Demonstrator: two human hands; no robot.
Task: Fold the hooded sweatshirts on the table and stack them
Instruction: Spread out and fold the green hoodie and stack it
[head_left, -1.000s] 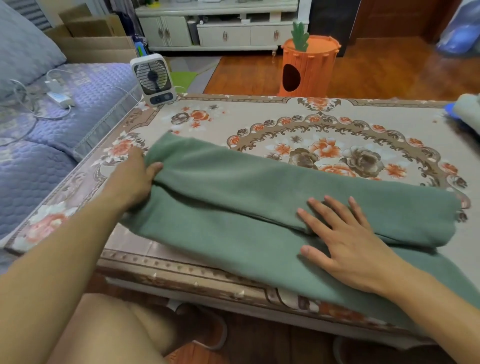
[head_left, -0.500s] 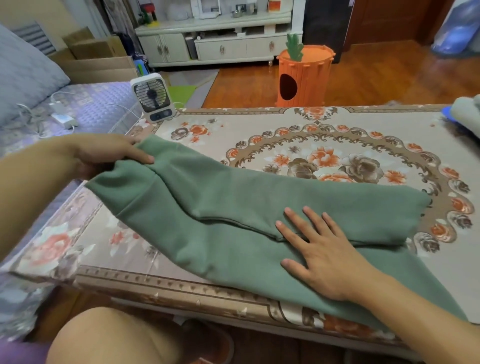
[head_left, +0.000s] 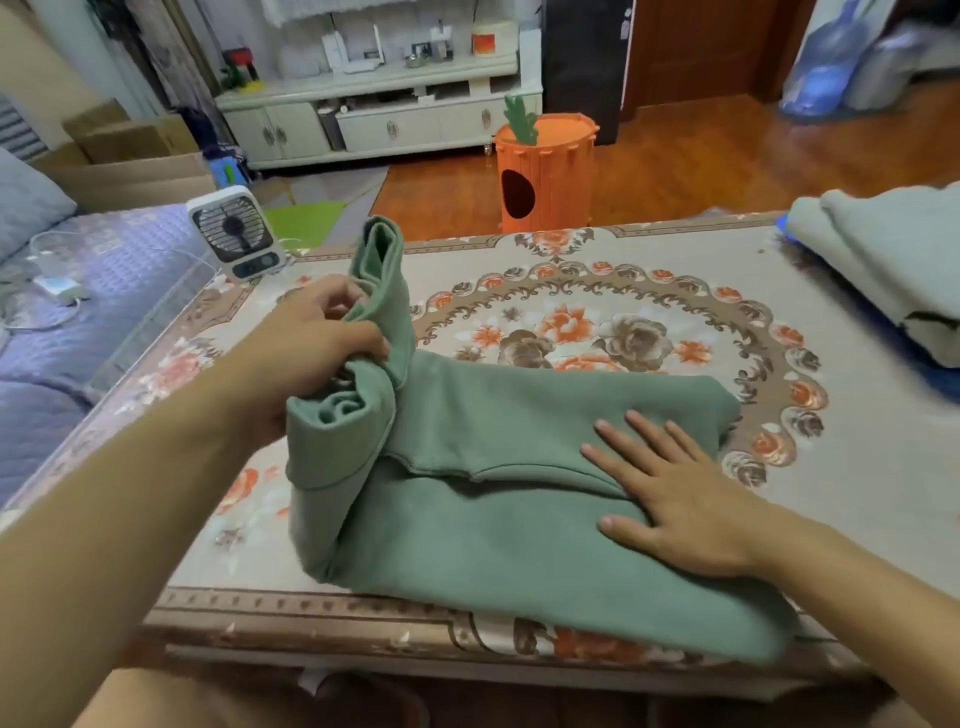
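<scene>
A: What have the hands got?

B: The left hand (head_left: 317, 340) grips the bunched end of the green hooded sweatshirt (head_left: 498, 499), raised off the bench (head_left: 857, 499). The right hand (head_left: 680, 512) lies flat, fingers straight, pressing its middle down.

A: Progress?

B: Mid-fold, I'd judge; sides look tucked in, the crosswise fold remains (then stacking). A pale folded garment (head_left: 893, 260) waits at the far right.

A: Any writing?

B: None readable.

Floral-cloth table (head_left: 649, 260): green sweatshirt (head_left: 493, 519), pale folded garment (head_left: 883, 249), small fan (head_left: 236, 234).
</scene>
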